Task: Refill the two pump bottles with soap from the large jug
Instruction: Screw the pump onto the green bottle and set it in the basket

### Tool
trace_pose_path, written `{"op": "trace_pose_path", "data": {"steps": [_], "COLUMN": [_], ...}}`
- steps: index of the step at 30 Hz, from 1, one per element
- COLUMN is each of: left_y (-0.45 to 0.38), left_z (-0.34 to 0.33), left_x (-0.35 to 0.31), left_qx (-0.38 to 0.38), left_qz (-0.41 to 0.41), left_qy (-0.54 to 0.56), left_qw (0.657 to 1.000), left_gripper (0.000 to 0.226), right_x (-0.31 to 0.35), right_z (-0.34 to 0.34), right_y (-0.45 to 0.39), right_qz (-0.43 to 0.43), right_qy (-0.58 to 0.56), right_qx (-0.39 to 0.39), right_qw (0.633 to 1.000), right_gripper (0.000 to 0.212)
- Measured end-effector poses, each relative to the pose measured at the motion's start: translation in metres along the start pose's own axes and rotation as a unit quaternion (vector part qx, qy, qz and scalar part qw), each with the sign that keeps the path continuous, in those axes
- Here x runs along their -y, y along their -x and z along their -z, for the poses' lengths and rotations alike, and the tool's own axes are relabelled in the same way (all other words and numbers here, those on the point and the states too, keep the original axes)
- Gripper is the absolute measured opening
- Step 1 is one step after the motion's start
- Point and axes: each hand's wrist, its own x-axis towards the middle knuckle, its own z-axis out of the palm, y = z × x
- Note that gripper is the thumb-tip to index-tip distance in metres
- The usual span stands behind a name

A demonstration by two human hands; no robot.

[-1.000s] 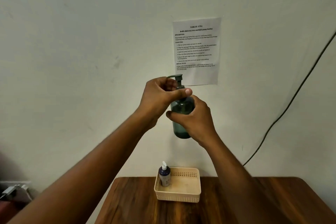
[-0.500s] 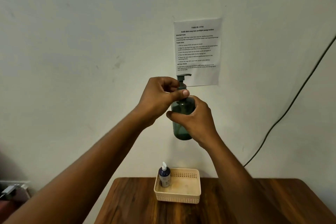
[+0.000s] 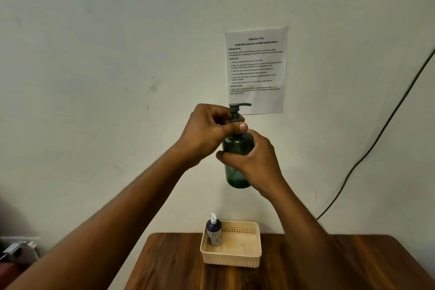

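I hold a dark green pump bottle [image 3: 236,148] up in front of the wall, well above the table. My right hand [image 3: 253,161] grips its body from the right. My left hand [image 3: 209,129] curls round the collar of its grey pump head [image 3: 236,108], whose spout points right. A little liquid shows at the bottle's bottom. A small dark blue pump bottle [image 3: 213,231] with a white top stands upright in the left corner of a beige basket [image 3: 244,259]. The large jug is not in view.
The basket sits near the back edge of a brown wooden table [image 3: 179,266]. A printed task sheet [image 3: 256,70] is taped to the wall behind the bottle. A black cable [image 3: 367,150] runs diagonally down the wall at right.
The pump head has turned: its spout pointed left a second ago and now points right. Both hands stay on the bottle at about the same height.
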Motion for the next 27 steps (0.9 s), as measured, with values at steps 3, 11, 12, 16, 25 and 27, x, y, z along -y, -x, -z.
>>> {"op": "trace_pose_path", "data": {"steps": [3,11,12,16,25,27], "left_y": [-0.001,0.013,0.016,0.025,0.016,0.014], "left_z": [0.007,0.012,0.013,0.014,0.005,0.003], "left_x": [0.002,0.023,0.03,0.071,0.151,0.17], "left_qx": [0.042,0.022,0.006,0.002,0.006,0.009], "left_qz": [0.016,-0.006,-0.005,-0.011,-0.047,-0.047], "left_qy": [0.026,-0.001,-0.015,-0.159,-0.302,-0.321], "left_qw": [0.999,1.0,1.0,0.987,0.952,0.946], "left_gripper": [0.008,0.041,0.051,0.074,0.102,0.1], "right_x": [-0.003,-0.014,-0.017,-0.035,-0.082,-0.096], "right_z": [0.002,0.009,0.009,0.011,-0.004,-0.01], "right_y": [0.002,0.0,0.0,-0.004,-0.025,-0.031], "right_qz": [-0.015,-0.021,-0.022,-0.027,-0.049,-0.053], "right_qy": [-0.023,-0.027,-0.029,-0.018,0.048,0.059], "right_qx": [0.035,0.047,0.045,0.033,0.041,0.042], "right_qw": [0.999,0.998,0.998,0.999,0.997,0.996], "right_gripper": [0.051,0.055,0.054,0.053,0.07,0.074]}}
